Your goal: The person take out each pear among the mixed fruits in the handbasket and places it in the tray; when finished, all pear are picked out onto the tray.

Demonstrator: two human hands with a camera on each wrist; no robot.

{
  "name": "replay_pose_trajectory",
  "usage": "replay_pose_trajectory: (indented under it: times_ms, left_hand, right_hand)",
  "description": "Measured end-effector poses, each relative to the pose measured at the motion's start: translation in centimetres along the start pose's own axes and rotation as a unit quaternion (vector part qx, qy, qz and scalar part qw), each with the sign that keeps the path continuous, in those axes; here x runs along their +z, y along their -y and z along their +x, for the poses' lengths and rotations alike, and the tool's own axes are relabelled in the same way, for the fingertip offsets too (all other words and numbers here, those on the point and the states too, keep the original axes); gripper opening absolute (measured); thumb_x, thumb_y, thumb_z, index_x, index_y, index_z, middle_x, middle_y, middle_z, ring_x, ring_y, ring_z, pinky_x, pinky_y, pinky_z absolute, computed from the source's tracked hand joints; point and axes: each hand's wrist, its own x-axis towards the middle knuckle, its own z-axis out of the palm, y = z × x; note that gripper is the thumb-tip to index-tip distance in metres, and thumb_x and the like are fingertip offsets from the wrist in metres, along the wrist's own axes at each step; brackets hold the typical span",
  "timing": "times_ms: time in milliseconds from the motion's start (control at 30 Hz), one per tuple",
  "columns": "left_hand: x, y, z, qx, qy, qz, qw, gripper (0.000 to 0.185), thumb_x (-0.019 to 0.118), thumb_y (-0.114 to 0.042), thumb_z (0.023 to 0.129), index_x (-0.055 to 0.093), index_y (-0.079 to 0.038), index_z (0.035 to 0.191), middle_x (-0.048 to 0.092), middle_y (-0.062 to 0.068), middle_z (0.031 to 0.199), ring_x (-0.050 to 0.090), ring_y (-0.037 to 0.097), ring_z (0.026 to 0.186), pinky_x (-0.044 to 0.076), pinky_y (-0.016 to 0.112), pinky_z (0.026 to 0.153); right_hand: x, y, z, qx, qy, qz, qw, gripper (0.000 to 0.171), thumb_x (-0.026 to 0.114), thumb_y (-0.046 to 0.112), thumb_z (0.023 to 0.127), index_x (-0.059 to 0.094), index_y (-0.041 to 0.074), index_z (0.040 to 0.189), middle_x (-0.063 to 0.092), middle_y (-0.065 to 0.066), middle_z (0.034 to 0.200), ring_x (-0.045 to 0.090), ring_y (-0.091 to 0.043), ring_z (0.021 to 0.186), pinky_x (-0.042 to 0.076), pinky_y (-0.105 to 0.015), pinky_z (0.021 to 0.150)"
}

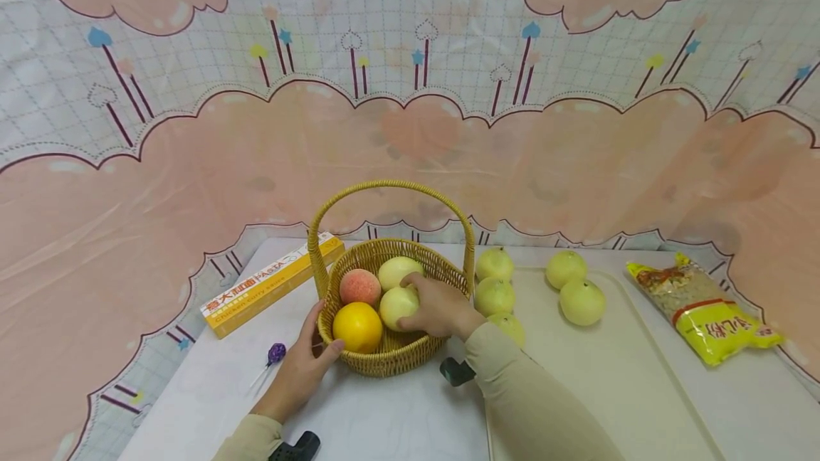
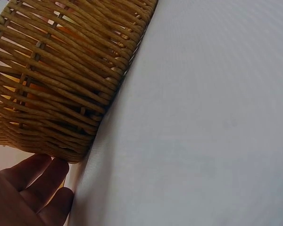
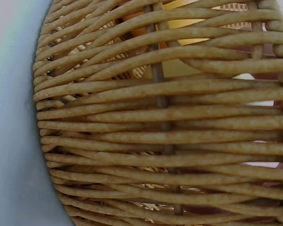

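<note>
A wicker basket [image 1: 400, 361] with a tall arched handle stands on the table. In it lie a reddish peach [image 1: 360, 287], an orange [image 1: 357, 328] and two round pale-green fruits, the rear one [image 1: 400, 273] against the far side. My right hand [image 1: 442, 304] reaches over the right rim and grips the front pale-green fruit [image 1: 398, 308], fingers and thumb around it. At the basket's left side, my left hand [image 1: 301, 372] holds the rim, thumb at the front. In the left wrist view, its fingertips [image 2: 59, 167] touch the woven wall. Only weave fills most of the right wrist view.
Several more pale-green fruits [image 1: 582, 302] sit on and by a cream tray [image 1: 602, 383] at right. A yellow food bag [image 1: 711, 319] lies beyond it. Left of the basket are a pasta box [image 1: 275, 283] and a purple lollipop [image 1: 276, 353].
</note>
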Motion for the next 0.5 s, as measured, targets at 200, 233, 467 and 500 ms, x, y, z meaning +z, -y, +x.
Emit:
replay_pose_trajectory:
  times_ms: [200,233,467,500]
  left_hand:
    - [0.04,0.03,0.02,-0.001,0.0,0.001,1.0,0.077,0.049,-0.057,0.083,0.006,-0.032,0.143,0.035,0.014,0.137,0.043,0.026,0.114,0.036,0.045,0.095]
    - [0.05,0.05,0.02,-0.002,0.0,0.001,1.0,0.077,0.049,-0.057,0.083,0.006,-0.032,0.143,0.035,0.014,0.137,0.043,0.026,0.114,0.036,0.045,0.095]
    - [0.06,0.05,0.0,-0.001,-0.004,0.006,1.0,0.078,0.049,-0.057,0.083,0.006,-0.032,0.143,0.037,0.015,0.136,0.044,0.027,0.113,0.036,0.045,0.095]
    - [0.05,0.05,-0.01,-0.001,-0.004,0.006,1.0,0.078,0.049,-0.057,0.083,0.006,-0.032,0.143,0.037,0.015,0.136,0.044,0.027,0.113,0.036,0.045,0.095]
  right_hand:
    - [0.0,-0.26,0.01,-0.015,-0.009,0.015,1.0,0.066,0.068,0.049,0.066,0.047,0.02,0.122,0.055,0.004,0.103,0.051,-0.012,0.084,0.044,-0.03,0.071]
    - [-0.03,-0.31,0.0,-0.019,-0.01,0.017,1.0,0.066,0.068,0.048,0.066,0.047,0.02,0.123,0.055,0.004,0.104,0.05,-0.012,0.085,0.044,-0.03,0.072]
    - [-0.11,-0.44,-0.04,-0.029,-0.011,0.019,0.999,0.067,0.068,0.043,0.064,0.046,0.021,0.124,0.05,0.0,0.11,0.048,-0.013,0.086,0.043,-0.03,0.072]
    - [-0.11,-0.44,-0.08,-0.027,-0.012,0.02,0.999,0.067,0.068,0.043,0.064,0.046,0.022,0.124,0.049,-0.001,0.111,0.048,-0.014,0.086,0.043,-0.03,0.071]
